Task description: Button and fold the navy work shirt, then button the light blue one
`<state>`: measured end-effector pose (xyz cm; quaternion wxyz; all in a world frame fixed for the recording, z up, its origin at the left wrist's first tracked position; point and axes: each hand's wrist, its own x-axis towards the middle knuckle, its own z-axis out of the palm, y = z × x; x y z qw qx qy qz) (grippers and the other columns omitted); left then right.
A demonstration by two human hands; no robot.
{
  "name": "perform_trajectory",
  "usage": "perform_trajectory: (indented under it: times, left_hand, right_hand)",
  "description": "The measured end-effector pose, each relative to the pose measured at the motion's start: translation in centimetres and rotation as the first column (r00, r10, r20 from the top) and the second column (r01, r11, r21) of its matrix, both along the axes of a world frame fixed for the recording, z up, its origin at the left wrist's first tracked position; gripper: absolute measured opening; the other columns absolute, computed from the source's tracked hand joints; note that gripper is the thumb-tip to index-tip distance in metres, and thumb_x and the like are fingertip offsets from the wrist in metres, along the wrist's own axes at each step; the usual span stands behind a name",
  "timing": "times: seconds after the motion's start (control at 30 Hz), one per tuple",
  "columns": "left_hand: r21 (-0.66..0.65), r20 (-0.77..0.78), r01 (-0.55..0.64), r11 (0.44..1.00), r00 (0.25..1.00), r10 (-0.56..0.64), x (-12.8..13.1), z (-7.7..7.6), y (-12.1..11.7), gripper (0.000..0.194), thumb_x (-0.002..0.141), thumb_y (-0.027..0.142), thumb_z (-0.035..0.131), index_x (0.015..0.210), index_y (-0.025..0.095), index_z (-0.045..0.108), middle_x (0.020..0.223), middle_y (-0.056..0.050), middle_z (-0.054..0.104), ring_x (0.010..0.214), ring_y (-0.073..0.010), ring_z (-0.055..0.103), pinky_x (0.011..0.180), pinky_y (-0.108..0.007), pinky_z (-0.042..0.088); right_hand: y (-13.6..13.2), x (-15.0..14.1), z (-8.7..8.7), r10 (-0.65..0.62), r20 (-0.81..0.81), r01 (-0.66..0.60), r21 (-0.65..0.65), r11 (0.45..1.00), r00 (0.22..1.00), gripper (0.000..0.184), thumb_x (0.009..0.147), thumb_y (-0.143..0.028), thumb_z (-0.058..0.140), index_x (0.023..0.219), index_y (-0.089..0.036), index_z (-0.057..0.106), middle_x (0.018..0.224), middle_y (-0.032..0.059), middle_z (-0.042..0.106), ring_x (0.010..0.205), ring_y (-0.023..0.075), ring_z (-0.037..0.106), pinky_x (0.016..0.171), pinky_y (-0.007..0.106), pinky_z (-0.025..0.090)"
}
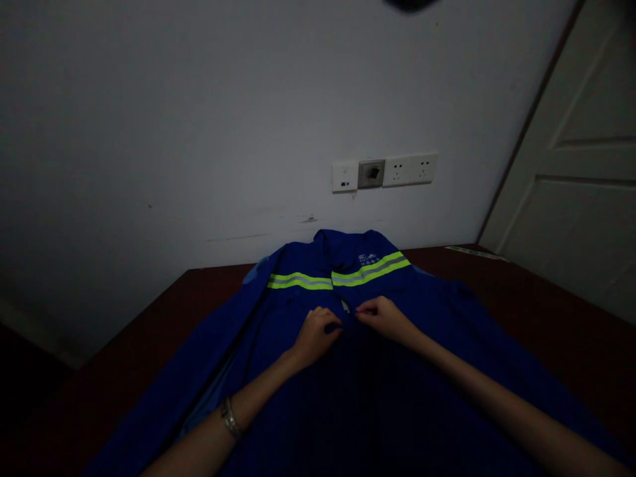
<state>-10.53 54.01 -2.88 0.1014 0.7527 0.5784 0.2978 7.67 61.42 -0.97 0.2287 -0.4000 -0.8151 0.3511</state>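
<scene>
A blue work jacket (293, 305) with yellow-green and silver reflective stripes lies spread on a dark red surface, its collar toward the wall. My left hand (318, 333) is closed in a pinch at the jacket's front opening, left of the centre line. Just across the opening, my right hand (381, 317) pinches the other front edge with thumb and forefinger. A small light patch shows between the two edges, too dim to name. Below the hands the front of the jacket is too dark to make out. A silver bracelet (230, 417) circles my left wrist.
Behind the jacket rises a pale wall with sockets (410, 169) and a grey switch plate (371, 173). A white panelled door (571, 172) stands at the right. The dark red tabletop (199, 291) reaches the wall. A printed strip (476, 252) lies at its back right.
</scene>
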Motion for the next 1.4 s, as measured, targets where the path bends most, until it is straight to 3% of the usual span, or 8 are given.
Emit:
perform_trajectory:
  times: [0.23, 0.43, 0.8, 0.97, 1.17, 1.4]
  left_hand:
    - [0.082, 0.147, 0.034, 0.996, 0.988, -0.046, 0.4, 0.8, -0.2, 0.01, 0.077, 0.017, 0.058, 0.083, 0.02, 0.065, 0.092, -0.002, 0.066, 0.091, -0.0164, 0.056, 0.085, -0.03, 0.038]
    - [0.061, 0.149, 0.057, 0.997, 0.987, -0.065, 0.5, 1.2, 0.4, 0.01, 0.079, 0.017, 0.056, 0.084, 0.019, 0.065, 0.088, -0.001, 0.068, 0.085, -0.0151, 0.059, 0.081, -0.028, 0.039]
    - [0.061, 0.286, 0.047, 0.997, 0.956, -0.063, 0.9, 1.9, 1.5, 0.019, 0.078, 0.018, 0.055, 0.093, 0.017, 0.067, 0.088, -0.004, 0.069, 0.085, -0.0162, 0.06, 0.081, -0.027, 0.044]
    - [-0.021, 0.407, -0.019, 1.0, 0.913, 0.026, 1.1, 1.2, 1.0, 0.017, 0.073, 0.017, 0.06, 0.088, 0.016, 0.066, 0.08, -0.003, 0.069, 0.077, -0.0155, 0.063, 0.076, -0.026, 0.046]
    - [-0.043, 0.417, -0.074, 0.996, 0.905, 0.085, 1.0, 1.0, 0.6, 0.005, 0.069, 0.016, 0.063, 0.072, 0.016, 0.067, 0.077, -0.003, 0.069, 0.076, -0.0166, 0.063, 0.074, -0.026, 0.047]
    - [0.014, 0.432, -0.062, 0.998, 0.9, 0.05, 1.7, 1.3, 0.0, 0.008, 0.074, 0.017, 0.06, 0.078, 0.017, 0.067, 0.082, -0.001, 0.069, 0.079, -0.0156, 0.062, 0.077, -0.027, 0.046]
  right_hand:
    - [0.9, 0.0, -1.0, -0.099, -0.23, 0.043, -0.24, 0.97, 0.968, 0.02, 0.062, -0.028, 0.062, 0.074, -0.014, 0.069, 0.062, 0.0009, 0.066, 0.06, 0.014, 0.058, 0.055, 0.023, 0.044]
    - [0.4, -0.3, -0.5, -0.195, -0.338, 0.038, -0.42, 0.907, 0.921, 0.019, 0.061, -0.026, 0.065, 0.075, -0.012, 0.068, 0.055, -0.0027, 0.059, 0.051, 0.0084, 0.053, 0.051, 0.021, 0.045]
    - [0.6, -0.6, -0.2, -0.181, -0.362, 0.062, -0.317, 0.946, 0.914, 0.034, 0.063, -0.039, 0.067, 0.086, -0.013, 0.069, 0.062, 0.0011, 0.064, 0.054, 0.0118, 0.057, 0.049, 0.022, 0.048]
    - [0.5, -0.3, -0.5, -0.238, -0.373, 0.072, -0.408, 0.91, 0.897, 0.027, 0.061, -0.034, 0.07, 0.079, -0.014, 0.069, 0.061, 0.0008, 0.065, 0.056, 0.0123, 0.059, 0.052, 0.022, 0.05]
    - [0.4, 0.0, -0.3, -0.28, -0.394, 0.049, -0.504, 0.862, 0.875, 0.019, 0.058, -0.028, 0.071, 0.071, -0.015, 0.066, 0.058, -0.0003, 0.063, 0.054, 0.012, 0.059, 0.052, 0.023, 0.05]
    - [-0.4, -0.4, 0.0, -0.286, -0.429, 0.075, -0.445, 0.892, 0.857, 0.019, 0.059, -0.029, 0.068, 0.068, -0.015, 0.062, 0.052, -0.0025, 0.058, 0.05, 0.0102, 0.056, 0.049, 0.021, 0.046]
